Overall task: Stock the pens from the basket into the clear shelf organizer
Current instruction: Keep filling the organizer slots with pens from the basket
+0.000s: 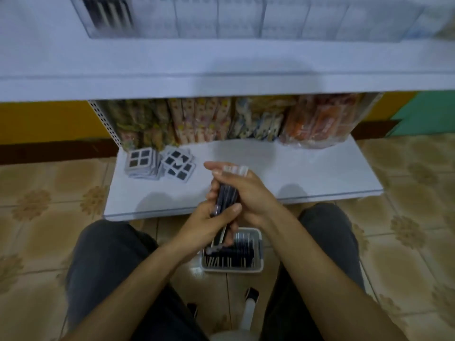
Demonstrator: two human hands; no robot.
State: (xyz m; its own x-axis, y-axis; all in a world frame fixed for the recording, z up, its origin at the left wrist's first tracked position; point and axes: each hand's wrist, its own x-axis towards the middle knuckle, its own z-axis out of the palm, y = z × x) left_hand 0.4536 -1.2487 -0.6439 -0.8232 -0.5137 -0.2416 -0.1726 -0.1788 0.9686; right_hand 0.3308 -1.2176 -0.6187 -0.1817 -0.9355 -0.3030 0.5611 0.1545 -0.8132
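Both grips curl round the pens point(226, 193): left hand point(209, 223) low, right hand point(250, 193) high, above the basket point(231, 270).

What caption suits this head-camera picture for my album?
A person's left hand and right hand grip a bundle of dark pens over the basket, below the clear organizer on the upper shelf.

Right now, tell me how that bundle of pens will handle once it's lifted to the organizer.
The pens look stiff and slim, so probably light. With no band visible, they could slide apart or roll if the left hand or right hand loosens. Their clear caps may pop off if squeezed.
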